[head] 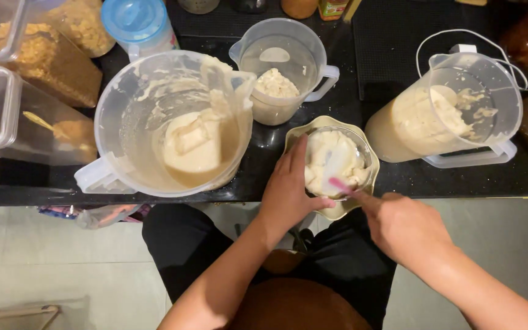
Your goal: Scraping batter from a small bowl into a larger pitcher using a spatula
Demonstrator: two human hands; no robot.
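While we sat at the black counter (392, 183), both hands worked one small cup (337, 164).
Our left hand (289, 189) clasped its rim; our right hand (406, 225) pinched a pink-handled spatula (337, 174) in pale batter.

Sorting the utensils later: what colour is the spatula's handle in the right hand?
Pink, on the spatula held by the right hand; head view.

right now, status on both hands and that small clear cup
Left hand grips small clear plastic cup of pale dough. Right hand holds pink-handled white spatula inside it. Large clear plastic jug close on the left.
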